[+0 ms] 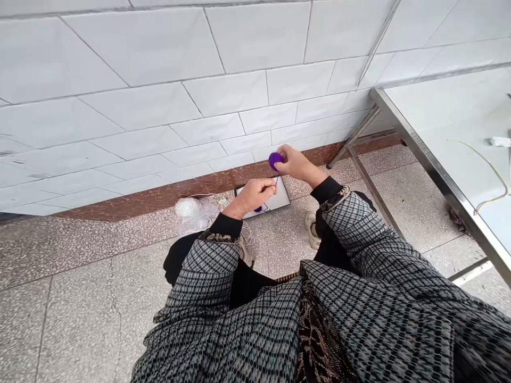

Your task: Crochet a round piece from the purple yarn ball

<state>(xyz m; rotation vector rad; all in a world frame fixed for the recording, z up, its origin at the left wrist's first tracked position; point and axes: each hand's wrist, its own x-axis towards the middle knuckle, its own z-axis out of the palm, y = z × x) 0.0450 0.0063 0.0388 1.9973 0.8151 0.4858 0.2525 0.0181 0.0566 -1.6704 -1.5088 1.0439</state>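
Note:
A small purple ball of yarn [275, 160] is gripped in my right hand [294, 162], up near the wall's foot. Just below and to the left, my left hand [257, 194] pinches a dark strand of yarn [277, 178] that runs down from the ball. Under both hands a white board with a dark edge [281, 197] lies on the floor. On it, partly covered by my left hand, sits another bit of purple yarn [258, 209] with a loose dark strand.
White string in a clear plastic bag [195, 213] lies left of the board. A white tiled wall [223, 90] rises ahead. To the right stands a metal-framed table [431, 143] with a yellow cord [495, 170] on top. My shoes [312, 230] flank the board.

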